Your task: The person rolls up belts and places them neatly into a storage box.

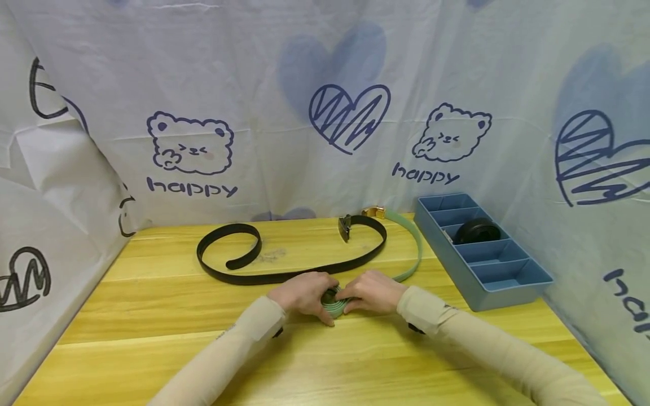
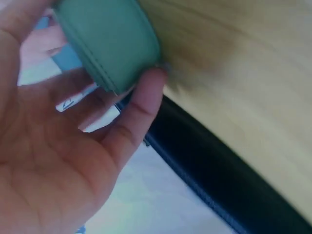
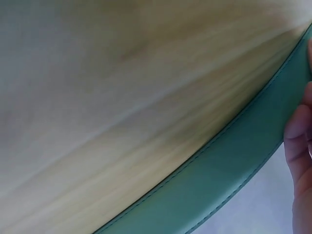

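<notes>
A green belt (image 1: 413,237) stands on edge on the table, one end rolled into a coil between both hands. Its gold buckle (image 1: 376,212) lies at the far end. My left hand (image 1: 304,294) curls round the coil's left side, thumb in front; in the left wrist view its fingers hold the rolled green strap (image 2: 112,41). From the right, my right hand (image 1: 374,291) pinches the coil, its fingertips at the rolled layers. In the right wrist view the strap (image 3: 209,180) runs away from the fingers. A black belt (image 1: 284,276) passes just behind the left hand.
The black belt curves across the back of the table, its dark buckle (image 1: 345,227) near the gold one. At the right stands a blue divided box (image 1: 500,280) with a rolled black belt (image 1: 477,230) in one compartment. Printed white cloth (image 1: 269,141) hangs behind.
</notes>
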A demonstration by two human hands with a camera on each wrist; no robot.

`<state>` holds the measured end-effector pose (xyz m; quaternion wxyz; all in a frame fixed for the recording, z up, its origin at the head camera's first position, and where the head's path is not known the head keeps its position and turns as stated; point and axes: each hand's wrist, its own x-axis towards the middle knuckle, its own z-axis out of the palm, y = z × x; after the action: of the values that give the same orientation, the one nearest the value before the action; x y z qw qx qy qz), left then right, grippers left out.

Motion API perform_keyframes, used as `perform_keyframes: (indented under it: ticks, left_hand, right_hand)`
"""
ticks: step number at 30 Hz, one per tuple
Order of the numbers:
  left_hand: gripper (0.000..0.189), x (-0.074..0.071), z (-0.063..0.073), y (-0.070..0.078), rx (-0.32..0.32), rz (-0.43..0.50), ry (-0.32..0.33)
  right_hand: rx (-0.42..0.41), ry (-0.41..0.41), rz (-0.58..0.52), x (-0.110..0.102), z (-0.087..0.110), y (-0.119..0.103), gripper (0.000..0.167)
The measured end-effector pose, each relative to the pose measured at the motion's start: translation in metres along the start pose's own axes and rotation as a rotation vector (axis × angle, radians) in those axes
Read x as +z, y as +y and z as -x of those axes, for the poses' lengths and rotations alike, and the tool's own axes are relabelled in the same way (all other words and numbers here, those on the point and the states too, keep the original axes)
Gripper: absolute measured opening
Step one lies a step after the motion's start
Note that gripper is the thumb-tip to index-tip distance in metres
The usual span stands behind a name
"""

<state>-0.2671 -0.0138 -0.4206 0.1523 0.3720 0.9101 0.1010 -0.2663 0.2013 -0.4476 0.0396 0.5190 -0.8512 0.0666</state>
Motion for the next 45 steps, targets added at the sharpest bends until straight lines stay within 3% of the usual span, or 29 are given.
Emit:
perform_keyframes:
  ticks: [5, 11, 16, 20, 23, 28, 30, 34, 38, 41, 43, 45]
  left_hand:
    - [0.064, 0.006, -0.001, 0.002, -0.087, -0.044, 0.052]
    - [0.054, 0.004, -0.002, 0.002, -0.058, -0.084, 0.050]
    - [0.061, 0.001, -0.002, -0.002, 0.000, -0.059, 0.012]
    - [0.065, -0.001, -0.001, -0.004, 0.049, -0.036, -0.003]
    - [0.067, -0.001, 0.001, -0.004, 0.015, -0.032, -0.004]
    - [0.075, 0.004, -0.003, -0.001, -0.105, -0.049, 0.025]
    - [0.074, 0.005, -0.005, 0.000, -0.108, -0.072, 0.035]
    - [0.071, 0.004, -0.005, -0.001, -0.041, -0.089, 0.016]
    - [0.075, 0.000, -0.004, -0.006, 0.006, -0.039, -0.024]
    - [0.079, -0.002, -0.004, -0.010, -0.003, 0.003, -0.040]
    - [0.081, -0.003, -0.004, -0.011, -0.009, 0.018, -0.043]
    - [0.084, -0.004, -0.005, -0.011, -0.012, 0.020, -0.045]
  right_hand:
    - [0.005, 0.006, 0.000, -0.001, -0.002, -0.004, 0.031]
    - [0.012, -0.014, -0.038, -0.002, -0.002, -0.004, 0.032]
    - [0.040, -0.036, -0.044, -0.001, 0.000, 0.001, 0.034]
    - [0.016, -0.014, -0.036, 0.000, -0.001, -0.002, 0.034]
    - [0.010, -0.014, -0.039, -0.001, -0.002, -0.005, 0.034]
    - [0.015, -0.014, -0.038, 0.000, -0.002, -0.007, 0.030]
    - [0.007, -0.009, -0.038, 0.001, -0.002, -0.006, 0.029]
    - [0.001, -0.017, -0.053, 0.001, 0.000, -0.004, 0.031]
    - [0.047, -0.018, -0.045, -0.002, 0.007, 0.003, 0.046]
    - [0.101, -0.018, -0.046, -0.003, 0.014, 0.009, 0.060]
    - [0.139, -0.020, -0.059, -0.003, 0.017, 0.014, 0.061]
    - [0.181, -0.018, -0.059, -0.003, 0.021, 0.021, 0.050]
